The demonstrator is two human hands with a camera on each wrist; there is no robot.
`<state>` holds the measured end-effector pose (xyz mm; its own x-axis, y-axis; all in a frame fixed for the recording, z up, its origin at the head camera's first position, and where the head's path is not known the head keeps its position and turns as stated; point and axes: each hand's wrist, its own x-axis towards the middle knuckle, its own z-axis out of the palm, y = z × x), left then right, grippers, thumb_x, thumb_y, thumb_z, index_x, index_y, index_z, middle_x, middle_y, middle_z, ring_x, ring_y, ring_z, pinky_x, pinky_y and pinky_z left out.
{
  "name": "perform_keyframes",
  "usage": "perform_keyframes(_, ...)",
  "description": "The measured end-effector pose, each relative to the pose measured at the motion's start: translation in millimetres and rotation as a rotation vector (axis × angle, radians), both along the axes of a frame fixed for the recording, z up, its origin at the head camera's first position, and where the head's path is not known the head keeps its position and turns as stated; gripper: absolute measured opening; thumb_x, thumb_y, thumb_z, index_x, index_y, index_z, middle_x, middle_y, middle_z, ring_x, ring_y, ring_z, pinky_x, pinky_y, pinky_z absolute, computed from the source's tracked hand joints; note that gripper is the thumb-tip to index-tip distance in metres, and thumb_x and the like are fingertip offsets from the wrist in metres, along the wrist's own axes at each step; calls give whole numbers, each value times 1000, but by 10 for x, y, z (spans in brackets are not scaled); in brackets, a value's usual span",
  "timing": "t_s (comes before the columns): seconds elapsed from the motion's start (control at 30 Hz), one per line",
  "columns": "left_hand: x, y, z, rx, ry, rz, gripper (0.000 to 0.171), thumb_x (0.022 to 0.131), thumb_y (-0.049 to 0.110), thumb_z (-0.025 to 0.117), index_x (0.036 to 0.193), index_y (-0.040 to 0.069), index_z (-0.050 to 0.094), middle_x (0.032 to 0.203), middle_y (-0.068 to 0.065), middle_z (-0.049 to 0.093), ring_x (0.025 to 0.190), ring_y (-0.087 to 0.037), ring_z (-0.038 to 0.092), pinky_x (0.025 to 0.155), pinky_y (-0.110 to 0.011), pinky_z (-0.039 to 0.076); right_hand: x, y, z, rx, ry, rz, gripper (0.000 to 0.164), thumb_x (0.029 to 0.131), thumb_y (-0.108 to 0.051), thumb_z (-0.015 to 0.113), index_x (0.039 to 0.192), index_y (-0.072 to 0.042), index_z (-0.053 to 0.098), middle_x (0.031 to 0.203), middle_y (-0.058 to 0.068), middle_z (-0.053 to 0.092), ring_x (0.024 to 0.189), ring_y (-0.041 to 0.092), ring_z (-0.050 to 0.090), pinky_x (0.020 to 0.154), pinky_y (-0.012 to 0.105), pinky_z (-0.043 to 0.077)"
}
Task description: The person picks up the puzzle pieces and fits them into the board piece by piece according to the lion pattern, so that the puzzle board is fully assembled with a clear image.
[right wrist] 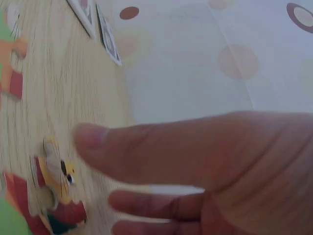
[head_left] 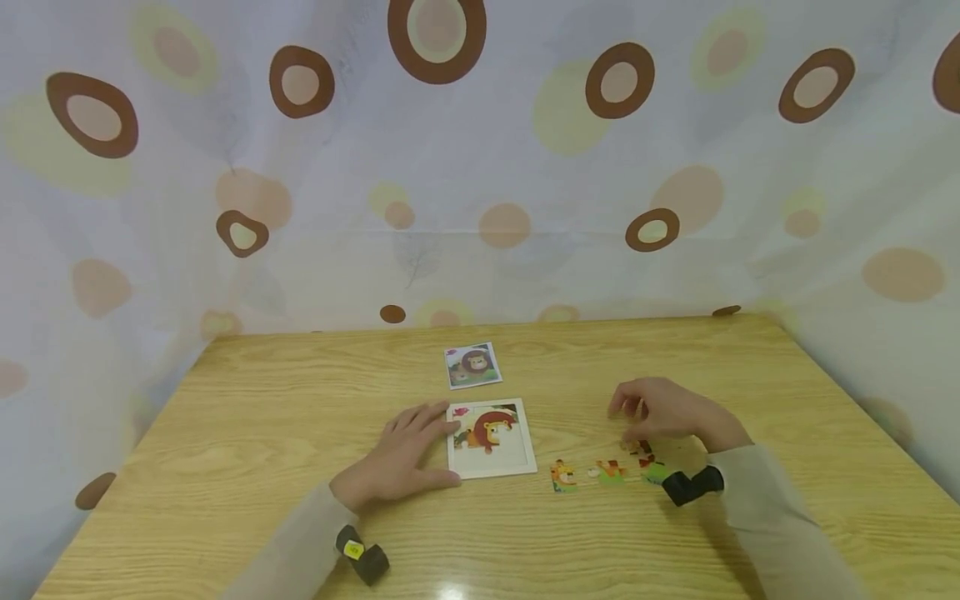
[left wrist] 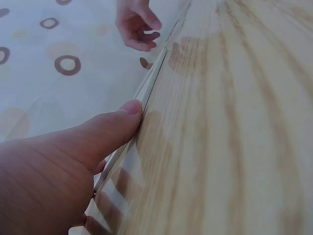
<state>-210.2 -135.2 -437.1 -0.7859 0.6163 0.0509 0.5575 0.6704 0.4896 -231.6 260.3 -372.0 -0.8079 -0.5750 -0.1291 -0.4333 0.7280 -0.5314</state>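
A white-rimmed puzzle board [head_left: 531, 446] lies mid-table, with part of a lion picture [head_left: 487, 429] fitted inside it. My left hand [head_left: 405, 454] rests along the board's left side, fingers spread at its upper left and thumb at the lower left corner. In the left wrist view the thumb [left wrist: 115, 127] touches the board's edge. Over the loose pieces at the right hovers my right hand [head_left: 663, 408], its fingers loosely bent with nothing between them. A puzzle piece with an animal face [right wrist: 56, 169] lies just below the thumb [right wrist: 146, 147] in the right wrist view.
A small lion picture card [head_left: 472, 367] lies behind the board. Loose pieces spread right of the board, among them an orange one [head_left: 562, 477], an orange-and-green one [head_left: 611, 472] and a green one [head_left: 656, 472]. A patterned curtain [head_left: 337, 192] closes off the table's back.
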Motion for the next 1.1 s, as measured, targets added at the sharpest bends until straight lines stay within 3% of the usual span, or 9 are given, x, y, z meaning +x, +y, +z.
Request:
perform_keyframes(0.17, 5, 0, 1, 3, 3, -1, 70, 86, 49, 66, 142, 12, 46, 157, -15, 25, 142, -45, 20, 108, -67, 16, 2, 47, -65, 71, -24, -34, 33, 76, -20, 82, 97, -5, 61, 90, 6, 62, 79, 16, 55, 70, 33, 48)
perform_keyframes(0.6, 10, 9, 2, 7, 7, -12, 69, 87, 48, 66, 141, 10, 47, 156, -17, 26, 141, -45, 21, 107, -68, 17, 12, -21, -141, 61, -20, -85, 21, 72, -8, 83, 81, -7, 63, 73, -2, 57, 65, 9, 47, 60, 24, 43)
perform_keyframes(0.83, 14, 14, 8, 9, 10, -16, 68, 87, 47, 66, 141, 10, 47, 156, -17, 27, 141, -45, 22, 107, -68, 17, 16, 1, -138, 55, -50, -62, 18, 76, -9, 80, 79, -8, 63, 72, -4, 57, 64, 8, 47, 60, 24, 42)
perform_keyframes(1.1, 13, 12, 17, 15, 2, -14, 68, 87, 48, 66, 141, 10, 47, 156, -17, 27, 141, -44, 21, 107, -68, 17, -32, 36, -161, -50, -48, 8, 17, 81, -8, 75, 81, -7, 58, 72, -3, 52, 63, 6, 43, 59, 23, 40)
